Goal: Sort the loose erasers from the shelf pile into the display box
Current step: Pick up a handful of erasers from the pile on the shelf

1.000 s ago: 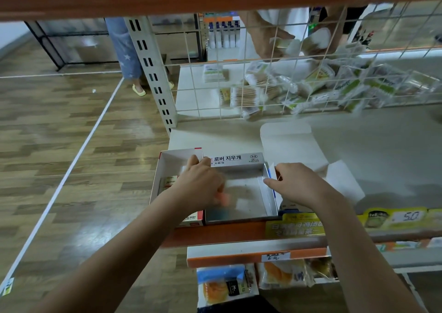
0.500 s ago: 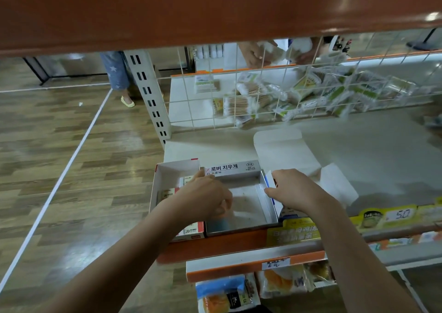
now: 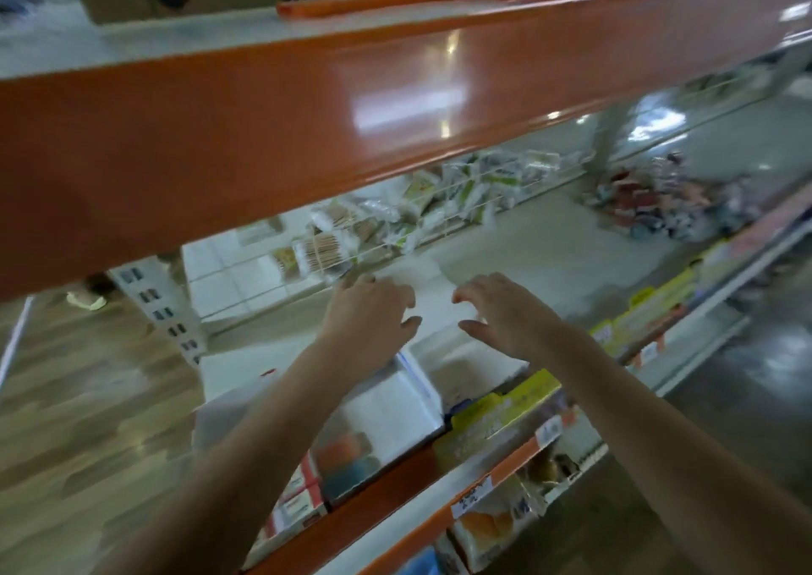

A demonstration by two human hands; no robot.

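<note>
The white display box (image 3: 395, 403) sits at the shelf's front edge, and through its clear front an orange eraser (image 3: 345, 447) and a teal one (image 3: 356, 471) show. A pile of loose colourful erasers (image 3: 659, 205) lies far right on the same shelf, blurred. My left hand (image 3: 369, 310) hovers above the shelf behind the box with loosely curled, empty fingers. My right hand (image 3: 505, 310) is beside it, fingers spread and empty. Neither hand touches the box.
An orange shelf edge (image 3: 307, 113) overhead fills the upper view. A wire grid backs the shelf, with cotton-swab packs (image 3: 334, 244) and green packets (image 3: 461, 187) behind it. A red-and-white box (image 3: 299, 500) stands left of the display box. Yellow price tags (image 3: 505, 412) line the shelf front.
Both hands have let go of the display box and lifted up and away from it over the shelf. The view has swung up and to the right, bringing the eraser pile in.
</note>
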